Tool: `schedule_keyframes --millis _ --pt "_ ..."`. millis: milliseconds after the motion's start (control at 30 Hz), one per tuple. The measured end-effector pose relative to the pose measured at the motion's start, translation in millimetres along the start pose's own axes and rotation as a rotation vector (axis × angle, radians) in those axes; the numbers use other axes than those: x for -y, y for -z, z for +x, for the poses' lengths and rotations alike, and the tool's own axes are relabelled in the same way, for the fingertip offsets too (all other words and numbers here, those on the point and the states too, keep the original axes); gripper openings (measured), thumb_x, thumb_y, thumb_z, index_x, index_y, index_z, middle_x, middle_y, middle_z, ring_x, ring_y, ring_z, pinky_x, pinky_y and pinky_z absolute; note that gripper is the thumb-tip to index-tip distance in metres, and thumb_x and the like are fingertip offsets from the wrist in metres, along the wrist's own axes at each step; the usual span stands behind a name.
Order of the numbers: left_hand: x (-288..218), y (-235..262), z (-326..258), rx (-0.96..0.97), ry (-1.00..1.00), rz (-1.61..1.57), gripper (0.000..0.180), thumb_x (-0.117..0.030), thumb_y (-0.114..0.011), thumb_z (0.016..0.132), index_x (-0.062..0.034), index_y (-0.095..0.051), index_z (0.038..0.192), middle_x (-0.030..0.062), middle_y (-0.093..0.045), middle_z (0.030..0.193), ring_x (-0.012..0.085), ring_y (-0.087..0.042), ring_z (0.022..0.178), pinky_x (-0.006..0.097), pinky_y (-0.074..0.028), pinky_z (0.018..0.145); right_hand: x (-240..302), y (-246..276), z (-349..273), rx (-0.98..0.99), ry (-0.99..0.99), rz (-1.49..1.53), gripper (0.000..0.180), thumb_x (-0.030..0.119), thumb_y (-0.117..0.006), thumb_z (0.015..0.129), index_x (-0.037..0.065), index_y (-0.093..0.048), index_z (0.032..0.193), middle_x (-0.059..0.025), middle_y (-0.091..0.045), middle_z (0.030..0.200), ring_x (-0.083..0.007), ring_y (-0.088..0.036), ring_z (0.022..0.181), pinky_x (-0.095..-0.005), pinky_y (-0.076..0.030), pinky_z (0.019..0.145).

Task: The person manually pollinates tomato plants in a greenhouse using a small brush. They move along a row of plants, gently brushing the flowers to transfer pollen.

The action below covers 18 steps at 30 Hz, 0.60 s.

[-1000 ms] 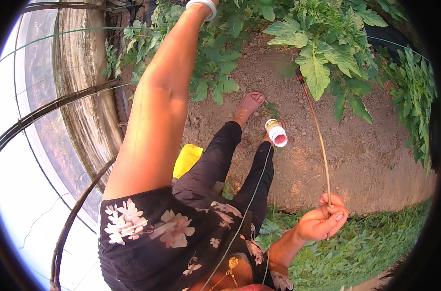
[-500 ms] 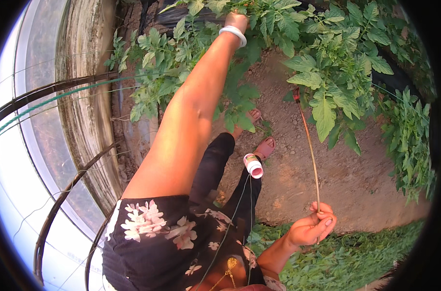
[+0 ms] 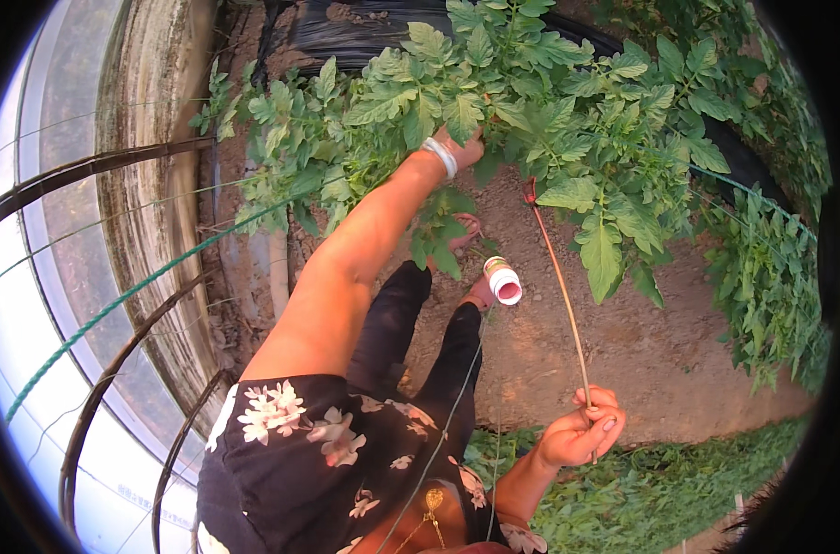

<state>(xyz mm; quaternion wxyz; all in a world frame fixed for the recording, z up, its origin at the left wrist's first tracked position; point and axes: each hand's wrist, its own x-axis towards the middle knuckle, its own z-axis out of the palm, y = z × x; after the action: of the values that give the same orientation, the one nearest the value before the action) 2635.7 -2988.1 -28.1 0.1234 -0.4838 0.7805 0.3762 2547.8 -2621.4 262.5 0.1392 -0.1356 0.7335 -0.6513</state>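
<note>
My left hand (image 3: 460, 150), with a white bracelet at the wrist, reaches in among the leaves of a tomato plant (image 3: 420, 102). Leaves cover most of its fingers, so their grip cannot be made out. Low on the right, my right hand (image 3: 581, 432) pinches the lower end of a thin wooden stick (image 3: 562, 294) between thumb and fingers. The stick's far end carries a red tip (image 3: 530, 191), close beside the leaves. A small white bottle (image 3: 503, 281), open-mouthed and pinkish red inside, hangs on a string in front of my legs.
Green twine (image 3: 115, 305) and dark curved bars (image 3: 96, 162) cross the left side by a pale plastic wall (image 3: 73, 185). Black plastic film (image 3: 364, 42) lies behind the plants. Bare soil (image 3: 660, 369) runs between leafy rows.
My left hand has come down and nearer, from the upper foliage to lower leaves. The stick and my right hand have shifted slightly left; the hanging bottle has swung up and right.
</note>
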Motion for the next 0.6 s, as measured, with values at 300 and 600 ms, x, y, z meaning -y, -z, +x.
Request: schedule_keyframes --millis 300,600 --pt "-39 16 -40 -0.054 -0.434 -0.008 0.058 -0.013 -0.056 0.083 -0.0254 -0.049 0.139 0.0183 -0.061 0.125 0.0376 -0.057 0.115 0.044 -0.044 0.1 7 -9 14 0.008 0.009 0.009 0.028 0.022 -0.041 0.097 0.004 -0.042 0.076 -0.017 -0.057 0.072 -0.0234 -0.049 0.067 -0.0362 -0.043 0.065" --pt "-31 35 -44 -0.029 -0.136 -0.263 0.054 -0.011 -0.066 0.082 -0.0209 -0.058 0.134 0.0101 -0.062 0.129 0.0216 -0.06 0.116 0.033 -0.044 0.099 6 -9 16 0.031 0.051 0.018 0.03 0.024 -0.041 0.098 0.004 -0.042 0.076 -0.0169 -0.057 0.071 -0.0229 -0.049 0.065 -0.0358 -0.043 0.063"
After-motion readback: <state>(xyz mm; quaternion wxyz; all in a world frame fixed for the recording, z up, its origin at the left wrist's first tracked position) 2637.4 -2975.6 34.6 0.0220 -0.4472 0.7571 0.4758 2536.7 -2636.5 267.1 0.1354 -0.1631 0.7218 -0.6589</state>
